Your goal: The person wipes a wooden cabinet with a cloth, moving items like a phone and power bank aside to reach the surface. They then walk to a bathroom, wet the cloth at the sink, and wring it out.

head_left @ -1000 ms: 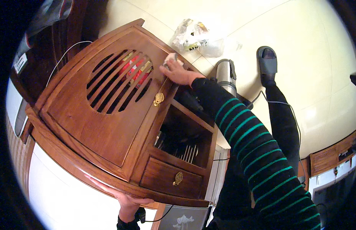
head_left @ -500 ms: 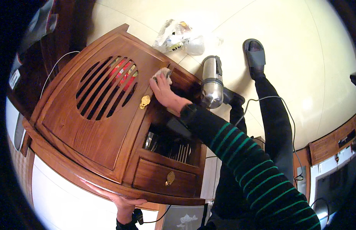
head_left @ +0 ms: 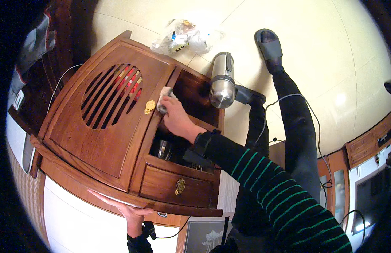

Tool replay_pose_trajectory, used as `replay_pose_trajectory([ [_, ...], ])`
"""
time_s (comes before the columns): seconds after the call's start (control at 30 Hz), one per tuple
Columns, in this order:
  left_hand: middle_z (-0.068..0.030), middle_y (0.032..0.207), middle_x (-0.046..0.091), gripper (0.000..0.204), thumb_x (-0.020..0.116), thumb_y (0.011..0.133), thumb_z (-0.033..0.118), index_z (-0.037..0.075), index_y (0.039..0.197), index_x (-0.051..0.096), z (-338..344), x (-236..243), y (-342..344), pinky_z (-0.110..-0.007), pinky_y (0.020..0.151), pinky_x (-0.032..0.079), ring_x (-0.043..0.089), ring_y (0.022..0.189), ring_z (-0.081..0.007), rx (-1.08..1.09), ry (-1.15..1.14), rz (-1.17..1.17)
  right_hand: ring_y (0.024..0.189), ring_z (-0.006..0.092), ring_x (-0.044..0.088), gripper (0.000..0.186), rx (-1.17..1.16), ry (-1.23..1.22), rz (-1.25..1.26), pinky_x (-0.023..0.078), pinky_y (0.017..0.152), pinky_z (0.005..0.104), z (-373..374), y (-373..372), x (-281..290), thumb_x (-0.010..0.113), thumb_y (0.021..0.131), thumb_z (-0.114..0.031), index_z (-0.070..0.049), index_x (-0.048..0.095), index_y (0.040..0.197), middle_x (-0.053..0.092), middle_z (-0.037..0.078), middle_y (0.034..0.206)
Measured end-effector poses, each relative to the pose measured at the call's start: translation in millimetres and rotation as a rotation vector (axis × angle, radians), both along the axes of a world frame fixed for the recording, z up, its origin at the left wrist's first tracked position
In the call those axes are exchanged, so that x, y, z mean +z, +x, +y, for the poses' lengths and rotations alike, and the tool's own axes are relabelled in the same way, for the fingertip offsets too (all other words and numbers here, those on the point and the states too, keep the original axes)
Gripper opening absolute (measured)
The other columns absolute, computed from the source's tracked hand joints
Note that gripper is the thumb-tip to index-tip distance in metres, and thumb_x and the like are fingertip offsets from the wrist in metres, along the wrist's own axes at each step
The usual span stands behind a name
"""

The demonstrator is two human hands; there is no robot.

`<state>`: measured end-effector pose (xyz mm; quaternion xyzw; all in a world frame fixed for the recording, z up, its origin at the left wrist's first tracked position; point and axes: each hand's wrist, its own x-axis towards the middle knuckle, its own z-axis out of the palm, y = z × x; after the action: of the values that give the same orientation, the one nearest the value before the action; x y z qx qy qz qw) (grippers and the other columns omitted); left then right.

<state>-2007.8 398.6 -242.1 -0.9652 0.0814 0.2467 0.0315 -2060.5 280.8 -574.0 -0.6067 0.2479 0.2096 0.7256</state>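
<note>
A brown wooden cabinet (head_left: 107, 158) fills the left and middle of the view. My right hand (head_left: 178, 118) is closed on a small pale cloth (head_left: 165, 93), pressing it to the upright frame between the slatted door and the open shelves. Close by, a brass handle (head_left: 150, 107) sits on the door. My left hand (head_left: 130, 212) lies with fingers stretched out along the cabinet's near edge, holding nothing. A drawer (head_left: 176, 184) with a second brass handle is at the near right of the cabinet. Glassware (head_left: 163, 149) shows partly inside the shelf below my right wrist.
A steel vacuum flask (head_left: 223, 82) stands beside the cabinet's right side. Beyond it lies a clear plastic bag (head_left: 189, 38) with things in it. My slippered foot (head_left: 269, 46) is on the pale tiled floor. A dark cable (head_left: 315, 122) loops past my leg.
My right hand has moved the cloth nearer along the upright frame, closer to the door's handle. The whole view has shifted a little; my left hand stays at the cabinet's edge.
</note>
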Motion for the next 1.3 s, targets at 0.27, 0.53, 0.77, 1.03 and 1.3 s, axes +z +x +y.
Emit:
replay_pose_trajectory([
  [0.27, -0.0227, 0.166, -0.016, 0.156, 0.054, 0.057, 0.101, 0.006, 0.159, -0.016, -4.1, -0.7, 7.8, -0.062, 0.122, -0.002, -0.008, 0.154, -0.0403, -0.07, -0.022, 0.0, 0.121, 0.0389, 0.048, 0.042, 0.142, 0.013, -0.093, 0.04, 0.107, 0.0425, -27.5, 11.5, 92.9, 0.058, 0.074, 0.011, 0.002, 0.061, 0.115, 0.054, 0.017, 0.128],
  [0.53, -0.0217, 0.167, -0.012, 0.163, 0.063, 0.052, 0.097, 0.002, 0.159, -0.015, -16.6, -0.7, 6.2, -0.052, 0.125, 0.003, -0.004, 0.155, -0.0346, 0.075, -0.049, 0.011, 0.112, 0.0312, 0.053, 0.034, 0.337, 0.04, -0.368, 0.039, 0.097, 0.0424, -46.8, 21.4, 154.8, 0.068, 0.072, -0.006, 0.0, 0.067, 0.105, 0.061, 0.016, 0.117],
  [0.77, -0.0234, 0.166, -0.017, 0.164, 0.061, 0.051, 0.098, 0.002, 0.157, -0.019, -24.9, -0.2, 6.2, -0.052, 0.125, 0.001, -0.008, 0.155, -0.0357, 0.148, -0.064, 0.068, 0.108, 0.0283, 0.053, 0.032, 0.119, 0.236, -0.66, 0.045, 0.096, 0.0396, -51.4, 17.1, 167.9, 0.067, 0.073, 0.004, -0.005, 0.062, 0.102, 0.056, 0.011, 0.11],
  [1.03, -0.0205, 0.166, -0.019, 0.164, 0.06, 0.05, 0.099, 0.004, 0.157, -0.022, -20.7, 1.0, 8.7, -0.053, 0.125, -0.002, -0.011, 0.155, -0.0356, 0.09, -0.016, 0.046, 0.09, 0.0294, 0.067, 0.048, 0.386, -0.509, -0.351, 0.057, 0.076, 0.038, -32.0, 48.0, 36.9, 0.058, 0.089, -0.01, -0.005, 0.055, 0.137, 0.059, 0.012, 0.129],
  [1.3, -0.0213, 0.165, -0.02, 0.167, 0.06, 0.047, 0.101, 0.006, 0.157, -0.022, -12.3, 3.2, 8.1, -0.057, 0.124, -0.003, -0.012, 0.154, -0.0371, 0.037, 0.013, 0.048, 0.096, 0.0249, 0.066, 0.046, 0.637, -0.79, -0.471, 0.054, 0.076, 0.0346, 2.4, 54.8, 39.7, 0.057, 0.089, -0.015, 0.007, 0.059, 0.129, 0.067, 0.018, 0.117],
])
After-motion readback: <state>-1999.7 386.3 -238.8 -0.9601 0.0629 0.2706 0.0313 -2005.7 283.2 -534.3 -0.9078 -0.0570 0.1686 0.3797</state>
